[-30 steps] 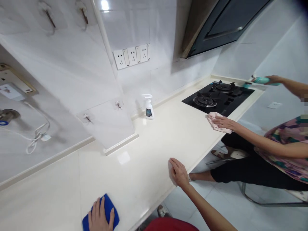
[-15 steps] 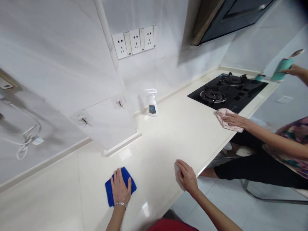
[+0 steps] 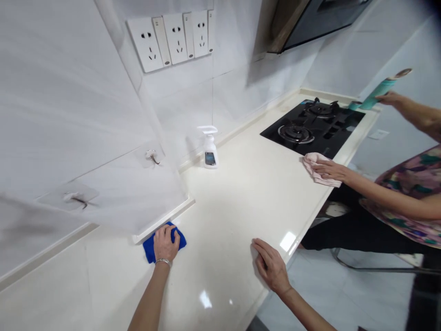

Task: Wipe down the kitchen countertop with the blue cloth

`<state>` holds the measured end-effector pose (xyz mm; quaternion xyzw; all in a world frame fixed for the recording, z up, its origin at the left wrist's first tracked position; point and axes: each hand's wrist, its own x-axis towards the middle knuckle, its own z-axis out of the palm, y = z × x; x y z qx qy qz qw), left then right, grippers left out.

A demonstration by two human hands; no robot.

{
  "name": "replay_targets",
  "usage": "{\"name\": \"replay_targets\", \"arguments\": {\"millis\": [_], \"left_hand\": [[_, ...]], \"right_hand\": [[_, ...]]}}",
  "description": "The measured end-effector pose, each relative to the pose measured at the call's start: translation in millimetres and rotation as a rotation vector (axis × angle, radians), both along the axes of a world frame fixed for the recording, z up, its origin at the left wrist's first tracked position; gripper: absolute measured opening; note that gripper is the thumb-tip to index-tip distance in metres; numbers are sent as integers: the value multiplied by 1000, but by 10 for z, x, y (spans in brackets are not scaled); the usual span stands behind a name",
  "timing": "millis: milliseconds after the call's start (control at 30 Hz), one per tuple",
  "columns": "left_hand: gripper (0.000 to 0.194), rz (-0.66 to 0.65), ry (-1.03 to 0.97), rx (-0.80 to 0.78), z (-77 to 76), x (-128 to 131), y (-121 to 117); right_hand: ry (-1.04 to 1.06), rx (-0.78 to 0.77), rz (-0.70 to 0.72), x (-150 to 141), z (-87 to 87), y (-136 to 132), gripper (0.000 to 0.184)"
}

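My left hand (image 3: 166,246), with a bracelet at the wrist, presses a blue cloth (image 3: 149,248) onto the pale countertop (image 3: 234,216). Its fingers curl over the cloth, which lies against the raised strip at the foot of the wall corner. My right hand (image 3: 272,266) rests on the counter near the front edge, holding nothing, its fingers stretched out. A white spray bottle (image 3: 210,154) with a dark label stands upright by the back wall, beyond both hands.
A black gas hob (image 3: 313,126) is set in the counter at the far right. Beside it, a co-worker's hand (image 3: 329,170) lies on a pink cloth (image 3: 313,168); their other hand holds a green cylinder (image 3: 377,94). Wall sockets (image 3: 175,39) and a cupboard (image 3: 320,20) are above.
My left hand has slid the blue cloth away from me to the wall corner's strip. My right hand stays on the counter. The co-worker's green cylinder is tilted more. The view has shifted.
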<state>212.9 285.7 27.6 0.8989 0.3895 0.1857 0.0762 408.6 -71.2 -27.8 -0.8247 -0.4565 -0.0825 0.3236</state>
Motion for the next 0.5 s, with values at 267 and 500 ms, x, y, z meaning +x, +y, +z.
{"name": "replay_targets", "arguments": {"millis": [267, 500], "left_hand": [[35, -43, -28, 37, 94, 185, 118], [52, -57, -11, 79, 39, -67, -142]], "right_hand": [[-1, 14, -3, 15, 76, 34, 46], [-31, 22, -19, 22, 164, 78, 46]]}}
